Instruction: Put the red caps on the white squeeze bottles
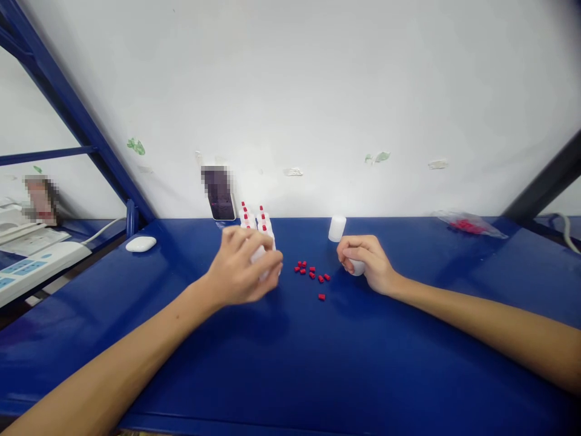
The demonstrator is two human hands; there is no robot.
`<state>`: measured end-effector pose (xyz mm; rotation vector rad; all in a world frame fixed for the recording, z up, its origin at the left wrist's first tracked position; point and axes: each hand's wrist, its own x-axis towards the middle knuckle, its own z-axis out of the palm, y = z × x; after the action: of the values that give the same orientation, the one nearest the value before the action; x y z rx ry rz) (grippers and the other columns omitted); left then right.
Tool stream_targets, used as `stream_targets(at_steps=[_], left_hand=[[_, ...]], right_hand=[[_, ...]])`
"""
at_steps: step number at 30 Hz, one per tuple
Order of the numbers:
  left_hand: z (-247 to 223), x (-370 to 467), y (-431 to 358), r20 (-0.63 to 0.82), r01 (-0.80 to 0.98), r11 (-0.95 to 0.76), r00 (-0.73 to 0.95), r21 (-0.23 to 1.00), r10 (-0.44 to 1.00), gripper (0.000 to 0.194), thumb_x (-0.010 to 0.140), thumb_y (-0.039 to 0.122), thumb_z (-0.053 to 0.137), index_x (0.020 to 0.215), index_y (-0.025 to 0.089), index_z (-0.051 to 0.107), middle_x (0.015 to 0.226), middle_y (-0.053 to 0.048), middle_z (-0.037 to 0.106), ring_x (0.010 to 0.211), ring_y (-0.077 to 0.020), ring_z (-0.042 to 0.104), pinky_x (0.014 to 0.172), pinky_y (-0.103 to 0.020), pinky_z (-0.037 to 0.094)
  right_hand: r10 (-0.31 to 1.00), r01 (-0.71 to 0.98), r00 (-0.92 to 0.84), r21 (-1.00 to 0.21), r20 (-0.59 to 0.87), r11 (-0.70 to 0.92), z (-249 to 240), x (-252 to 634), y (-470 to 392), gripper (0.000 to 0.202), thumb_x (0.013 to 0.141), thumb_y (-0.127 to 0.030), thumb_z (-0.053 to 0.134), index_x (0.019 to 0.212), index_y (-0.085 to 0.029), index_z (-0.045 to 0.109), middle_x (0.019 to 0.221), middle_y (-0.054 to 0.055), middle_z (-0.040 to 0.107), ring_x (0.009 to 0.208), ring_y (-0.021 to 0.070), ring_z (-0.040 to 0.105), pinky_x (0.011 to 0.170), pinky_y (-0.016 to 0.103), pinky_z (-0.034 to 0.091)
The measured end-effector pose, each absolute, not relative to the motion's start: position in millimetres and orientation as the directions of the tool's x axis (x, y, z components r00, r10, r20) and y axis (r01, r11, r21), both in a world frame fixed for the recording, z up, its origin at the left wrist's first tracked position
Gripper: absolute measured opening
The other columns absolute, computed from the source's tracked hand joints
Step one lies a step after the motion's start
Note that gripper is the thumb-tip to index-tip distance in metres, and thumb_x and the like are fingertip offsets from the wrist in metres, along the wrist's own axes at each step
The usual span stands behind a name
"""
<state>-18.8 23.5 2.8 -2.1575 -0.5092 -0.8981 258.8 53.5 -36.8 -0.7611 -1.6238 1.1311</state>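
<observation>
My left hand (242,266) is closed around a white bottle (258,254), mostly hidden by the fingers. Just behind it stand white bottles with red tips (264,228) in two rows, partly covered by that hand. My right hand (370,263) wraps round another white bottle (357,267), of which only the rounded lower part shows. A white bottle (336,228) without a visible red tip stands upright behind the right hand. Several small red caps (312,275) lie loose on the table between my hands.
The blue table (290,363) meets a white wall at the back. A phone (221,194) leans against the wall. A white mouse-shaped object (141,244) and a power strip (36,266) are at left. A clear bag of red pieces (469,224) lies at the back right.
</observation>
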Motion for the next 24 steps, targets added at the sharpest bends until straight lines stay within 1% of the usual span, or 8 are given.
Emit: stream_targets(at_steps=[2, 4, 8, 12, 15, 18, 22, 24], left_hand=[[-1, -9, 19, 0.710, 0.549, -0.643, 0.705, -0.534, 0.012, 0.009, 0.084, 0.018, 0.062, 0.091, 0.022, 0.060, 0.088, -0.004, 0.065, 0.084, -0.0219, 0.052, 0.077, -0.038, 0.032], [-4, -3, 19, 0.680, 0.540, -0.641, 0.732, -0.545, 0.038, 0.011, 0.086, 0.017, 0.060, 0.095, 0.022, 0.061, 0.088, -0.003, 0.067, 0.084, -0.0213, 0.054, 0.078, -0.038, 0.032], [-4, -8, 29, 0.658, 0.568, -0.689, 0.733, -0.450, 0.175, 0.015, 0.091, 0.012, 0.055, 0.102, 0.021, 0.060, 0.084, -0.002, 0.068, 0.077, -0.0175, 0.056, 0.075, -0.036, 0.033], [0, -17, 34, 0.692, 0.607, -0.699, 0.687, -0.379, 0.221, 0.015, 0.092, 0.011, 0.057, 0.104, 0.020, 0.059, 0.087, -0.003, 0.070, 0.076, -0.0169, 0.058, 0.075, -0.036, 0.034], [2, -21, 35, 0.709, 0.629, -0.676, 0.670, -0.384, 0.220, 0.015, 0.091, 0.012, 0.060, 0.103, 0.020, 0.059, 0.086, -0.002, 0.071, 0.076, -0.0176, 0.059, 0.076, -0.037, 0.034], [4, -25, 38, 0.718, 0.650, -0.649, 0.660, -0.396, 0.223, 0.015, 0.090, 0.012, 0.059, 0.102, 0.021, 0.060, 0.085, -0.002, 0.071, 0.077, -0.0181, 0.060, 0.075, -0.037, 0.034], [9, -33, 40, 0.682, 0.638, -0.652, 0.689, -0.409, 0.246, 0.017, 0.091, 0.012, 0.057, 0.103, 0.022, 0.060, 0.084, -0.002, 0.071, 0.078, -0.0188, 0.061, 0.076, -0.038, 0.034], [14, -38, 40, 0.650, 0.608, -0.675, 0.719, -0.417, 0.246, 0.018, 0.089, 0.012, 0.056, 0.103, 0.022, 0.061, 0.084, -0.002, 0.070, 0.078, -0.0192, 0.060, 0.075, -0.038, 0.036]], right_hand=[[0.874, -0.051, -0.333, -0.932, 0.354, 0.358, -38, 260, 53, 0.023, 0.076, -0.031, 0.059, 0.059, -0.015, 0.059, 0.045, -0.002, 0.047, 0.041, 0.0114, 0.043, 0.042, 0.024, 0.031], [0.876, -0.053, -0.345, -0.939, 0.338, 0.341, -39, 260, 53, 0.023, 0.076, -0.031, 0.059, 0.059, -0.016, 0.059, 0.045, -0.002, 0.047, 0.040, 0.0114, 0.042, 0.040, 0.024, 0.030], [0.878, -0.053, -0.341, -0.940, 0.335, 0.338, -39, 260, 53, 0.023, 0.075, -0.032, 0.057, 0.059, -0.015, 0.059, 0.044, -0.001, 0.048, 0.040, 0.0115, 0.042, 0.040, 0.024, 0.029], [0.873, -0.054, -0.355, -0.939, 0.335, 0.339, -38, 262, 54, 0.023, 0.075, -0.032, 0.056, 0.060, -0.015, 0.059, 0.044, -0.001, 0.049, 0.040, 0.0115, 0.042, 0.040, 0.024, 0.029], [0.872, -0.056, -0.357, -0.939, 0.337, 0.340, -39, 263, 54, 0.023, 0.077, -0.031, 0.056, 0.061, -0.015, 0.059, 0.045, -0.001, 0.049, 0.040, 0.0113, 0.042, 0.041, 0.024, 0.030], [0.875, -0.062, -0.357, -0.943, 0.327, 0.327, -40, 264, 54, 0.024, 0.078, -0.031, 0.057, 0.061, -0.015, 0.059, 0.045, -0.002, 0.048, 0.041, 0.0113, 0.043, 0.040, 0.023, 0.029], [0.876, -0.039, -0.363, -0.945, 0.317, 0.326, -40, 263, 54, 0.026, 0.079, -0.033, 0.057, 0.060, -0.015, 0.058, 0.044, -0.002, 0.048, 0.038, 0.0110, 0.041, 0.039, 0.023, 0.028], [0.880, -0.024, -0.353, -0.944, 0.317, 0.330, -39, 262, 54, 0.027, 0.080, -0.033, 0.057, 0.060, -0.016, 0.058, 0.043, -0.002, 0.048, 0.039, 0.0110, 0.041, 0.039, 0.023, 0.030]])
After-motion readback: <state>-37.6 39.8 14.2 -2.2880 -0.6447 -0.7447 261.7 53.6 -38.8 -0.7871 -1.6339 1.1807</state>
